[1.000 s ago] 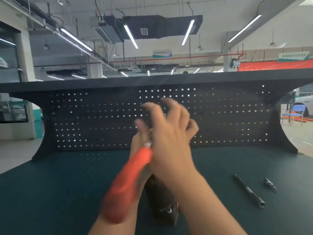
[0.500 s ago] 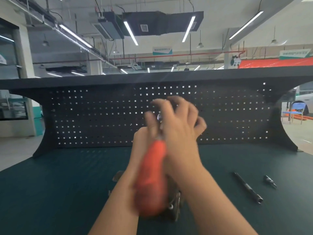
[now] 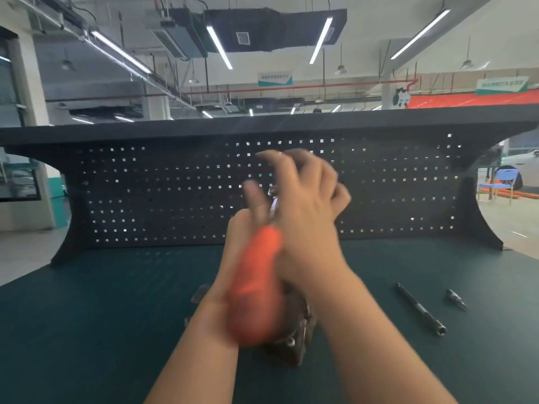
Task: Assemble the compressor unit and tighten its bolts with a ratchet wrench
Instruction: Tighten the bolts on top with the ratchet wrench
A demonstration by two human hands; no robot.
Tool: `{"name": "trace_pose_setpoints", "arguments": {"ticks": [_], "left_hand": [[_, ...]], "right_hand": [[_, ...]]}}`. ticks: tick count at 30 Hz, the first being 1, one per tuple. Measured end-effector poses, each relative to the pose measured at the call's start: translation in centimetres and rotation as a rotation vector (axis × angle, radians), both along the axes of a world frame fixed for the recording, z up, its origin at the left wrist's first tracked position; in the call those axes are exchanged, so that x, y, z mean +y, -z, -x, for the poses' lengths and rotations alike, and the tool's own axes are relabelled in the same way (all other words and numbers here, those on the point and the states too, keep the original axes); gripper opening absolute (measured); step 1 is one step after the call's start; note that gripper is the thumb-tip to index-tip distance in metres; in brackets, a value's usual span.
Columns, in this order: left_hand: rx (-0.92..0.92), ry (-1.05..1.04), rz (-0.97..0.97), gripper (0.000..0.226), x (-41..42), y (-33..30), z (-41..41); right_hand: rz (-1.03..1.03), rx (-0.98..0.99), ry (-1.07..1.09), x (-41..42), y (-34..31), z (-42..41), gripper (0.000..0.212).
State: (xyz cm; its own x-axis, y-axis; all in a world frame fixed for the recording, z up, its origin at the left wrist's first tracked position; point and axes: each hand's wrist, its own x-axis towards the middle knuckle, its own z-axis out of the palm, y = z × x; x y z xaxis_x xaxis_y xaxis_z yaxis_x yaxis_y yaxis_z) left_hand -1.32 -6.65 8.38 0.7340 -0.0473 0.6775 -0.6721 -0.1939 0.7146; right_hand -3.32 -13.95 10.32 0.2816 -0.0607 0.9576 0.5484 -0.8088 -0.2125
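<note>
Hands meet above the green bench mat point(image 3: 87, 330) in the head view. The right hand point(image 3: 306, 205) is raised with fingers loosely spread over the metal head of the ratchet wrench point(image 3: 256, 281), whose blurred orange handle slants down toward the camera. The left hand point(image 3: 248, 228) sits behind that handle; its grip cannot be told. The compressor unit point(image 3: 294, 330) rests on the mat beneath both wrists. An extension bar point(image 3: 420, 309) and a socket bit point(image 3: 456, 298) lie to the right, apart.

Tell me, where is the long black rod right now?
The rod lies on the green mat, right of the hands, beside a small bit.
</note>
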Motion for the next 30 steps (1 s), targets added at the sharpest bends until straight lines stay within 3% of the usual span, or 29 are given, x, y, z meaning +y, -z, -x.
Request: {"name": "trace_pose_setpoints", "arguments": {"ticks": [5,7,10,12,15,18,20,22,24,26,28,30], "left_hand": [[-0.046,-0.018,-0.012,0.011,-0.4,0.1,0.2],[-0.041,0.003,0.016,0.010,-0.8,0.1,-0.2],[-0.011,-0.062,-0.066,0.013,-1.0,0.0,-0.4],[-0.028,-0.028,-0.021,0.019,-1.0,0.0,0.0],[-0.035,-0.050,-0.007,0.034,-0.1,0.3,-0.2],[-0.041,-0.023,0.015,0.013,0.1,0.1,-0.2],[-0.045,-0.008,0.003,0.014,-0.1,0.3,-0.1],[-0.031,-0.017,0.014,0.010,-0.3,0.2,-0.3],[-0.003,-0.103,-0.028,0.017,-0.3,0.1,-0.8],[0.004,-0.132,-0.040,0.030,-0.3,0.1,-1.0],[0.007,-0.143,-0.023,0.042,-0.2,0.2,-0.8],[-0.009,-0.097,-0.003,0.038,0.2,0.2,-0.6]], "right_hand": [[-0.663,0.272,-0.405,-5.7,-1.6,-1.0,0.039],[-0.582,0.150,-0.286,-4.6,-1.5,-0.6,0.037],[-0.085,-0.047,0.007,-0.6,-0.4,0.4,0.037],[0.089,-0.059,0.089,0.9,0.4,0.4,0.035],[-0.072,0.041,-0.067,-1.5,-0.7,-0.1,0.037],[-0.490,0.356,-0.296,-5.7,-1.4,-1.0,0.041],[-0.611,0.420,-0.344,-5.9,-1.2,-1.3,0.043],[-0.474,0.237,-0.234,-3.9,-1.1,-0.8,0.046],[-0.177,0.062,-0.096,-1.0,-0.6,0.1,0.047],[0.072,0.020,-0.010,0.7,0.5,0.2,0.051],[0.088,0.081,-0.028,0.3,0.3,-0.1,0.054],[-0.140,0.142,-0.141,-1.6,-0.4,-0.7,0.055]]}}
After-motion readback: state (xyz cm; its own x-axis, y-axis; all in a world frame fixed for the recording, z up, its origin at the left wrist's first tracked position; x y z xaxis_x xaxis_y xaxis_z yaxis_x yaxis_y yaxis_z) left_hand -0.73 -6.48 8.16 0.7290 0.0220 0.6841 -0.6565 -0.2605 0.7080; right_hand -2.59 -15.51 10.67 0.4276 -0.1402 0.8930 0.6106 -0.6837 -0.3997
